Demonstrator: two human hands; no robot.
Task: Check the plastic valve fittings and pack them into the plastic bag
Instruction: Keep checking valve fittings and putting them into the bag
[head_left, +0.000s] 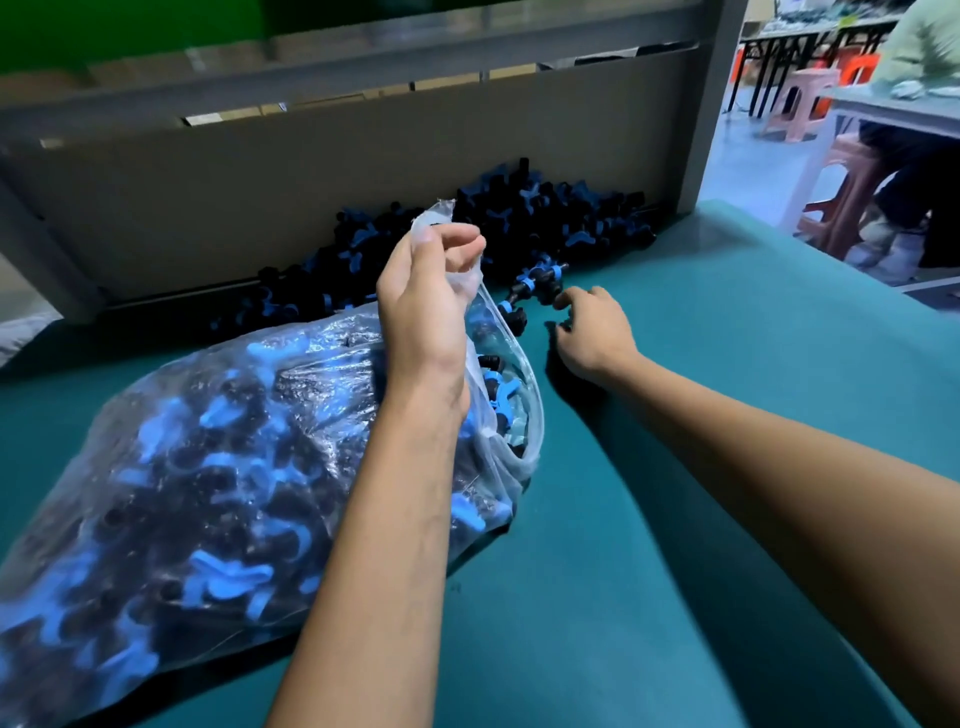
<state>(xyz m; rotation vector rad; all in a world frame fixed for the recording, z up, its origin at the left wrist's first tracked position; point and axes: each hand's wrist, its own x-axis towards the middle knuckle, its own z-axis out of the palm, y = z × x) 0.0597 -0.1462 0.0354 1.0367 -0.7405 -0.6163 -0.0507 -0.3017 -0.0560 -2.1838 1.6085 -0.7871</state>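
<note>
A clear plastic bag (171, 499), nearly full of black and blue valve fittings, lies on the teal table at the left. My left hand (426, 291) pinches the bag's upper rim and lifts its mouth open toward the right. A heap of loose black and blue fittings (524, 218) is piled against the grey back panel. A few fittings (540, 283) lie at the heap's front edge. My right hand (592, 332) hovers just right of them, fingers curled downward and holding nothing; its fingertips are close to the nearest fitting.
The teal table top (701, 467) stretches right and toward me. A grey panel (311, 171) and a post (711, 104) wall off the back. Beyond the right edge stand pink stools (852, 202), another table and a seated person (914, 171).
</note>
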